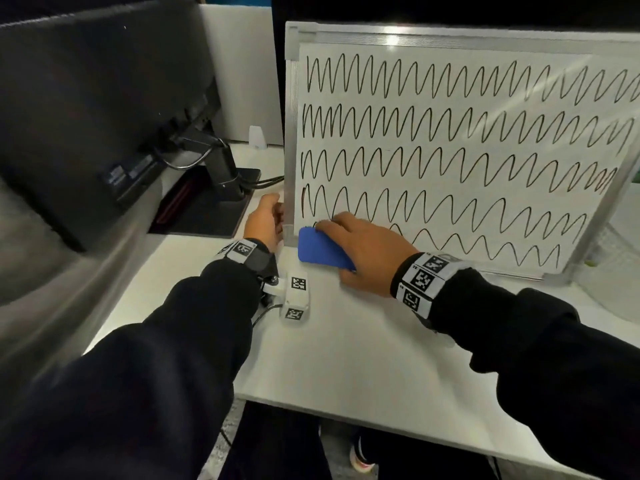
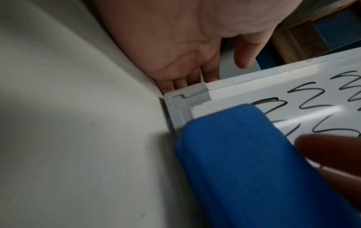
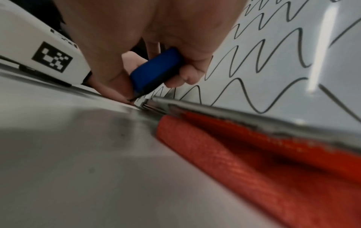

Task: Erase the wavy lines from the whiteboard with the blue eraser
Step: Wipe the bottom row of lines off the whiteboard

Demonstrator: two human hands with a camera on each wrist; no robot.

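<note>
The whiteboard [image 1: 450, 39] stands tilted back on the white desk, covered by several rows of black wavy lines [image 1: 450, 123]. My right hand [image 1: 360, 247] grips the blue eraser [image 1: 320, 251] and holds it against the board's lower left corner, over the start of the bottom row. In the right wrist view the blue eraser [image 3: 154, 71] sits between thumb and curled fingers. My left hand [image 1: 265, 220] holds the board's left frame edge near the bottom; in the left wrist view its fingers [image 2: 195, 74] reach behind the whiteboard frame [image 2: 197, 94], beside the blue eraser [image 2: 244, 162].
A dark monitor [image 1: 104, 98] on a stand fills the left of the desk [image 1: 346, 358]. A red mesh strip [image 3: 234, 154] lies along the board's bottom edge. A clear plastic container [image 1: 616, 271] stands at the right.
</note>
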